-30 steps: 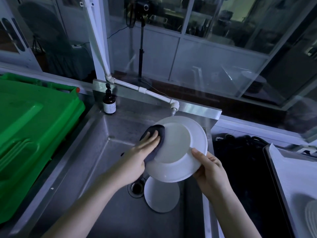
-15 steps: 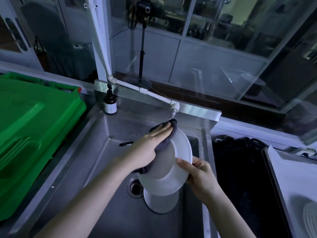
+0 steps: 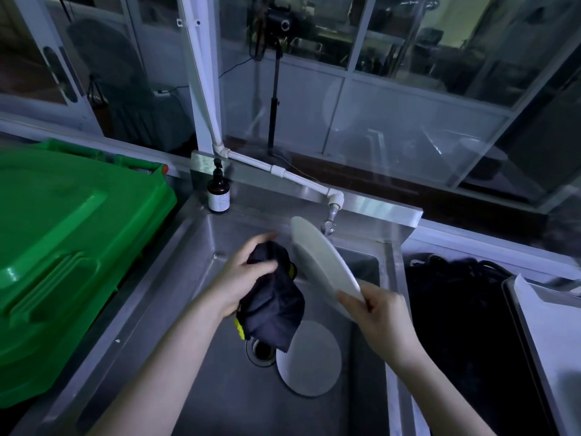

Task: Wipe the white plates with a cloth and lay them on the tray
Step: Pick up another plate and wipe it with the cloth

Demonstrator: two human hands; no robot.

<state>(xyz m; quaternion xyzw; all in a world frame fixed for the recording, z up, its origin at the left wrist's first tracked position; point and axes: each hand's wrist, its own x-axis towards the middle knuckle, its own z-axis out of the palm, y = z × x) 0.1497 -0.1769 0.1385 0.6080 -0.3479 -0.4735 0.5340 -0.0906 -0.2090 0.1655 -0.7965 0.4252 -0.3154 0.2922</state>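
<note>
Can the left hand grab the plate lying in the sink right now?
Probably not yet: the left hand grips the cloth, which hangs over part of that plate. Nothing else blocks the way.

Tray [image 3: 523,341] half beyond the right edge.

Left hand [image 3: 242,278], right hand [image 3: 382,313]: both hands bare; forearms [image 3: 163,357] bare down to lower frame edge.

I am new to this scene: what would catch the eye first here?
First, the round white plate held tilted on edge above the steel sink by the right hand, while the left hand grips a dark crumpled cloth beside it. Next, the bright green plastic lid at the left, and a second white plate lying flat by the drain.
</note>
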